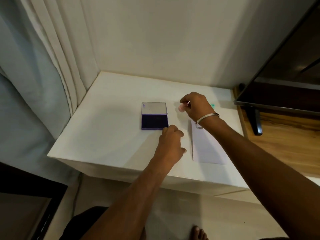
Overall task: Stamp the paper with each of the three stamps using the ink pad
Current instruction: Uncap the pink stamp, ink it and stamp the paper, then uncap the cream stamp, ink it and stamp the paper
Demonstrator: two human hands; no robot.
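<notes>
A: Looking from my remote feed, I count one small pale pink round stamp [181, 108] for certain; a green speck [212, 105] peeks out past the right hand [196, 105], too hidden to name.

B: And that hand's grip?

A: Its fingers are curled around the pink stamp, pinching it just above the white tabletop [107, 135], right of the purple ink pad with its lid flipped open [154, 116] (one pad, dark ink showing). A silver bangle [207, 118] circles the wrist.

B: The left hand [171, 144]?

A: Knuckles up, fingers bent, resting at the pad's near right corner; whether it grips anything, I cannot tell.

B: The paper?

A: One pale lilac sheet [207, 148], partly under the right forearm.
</notes>
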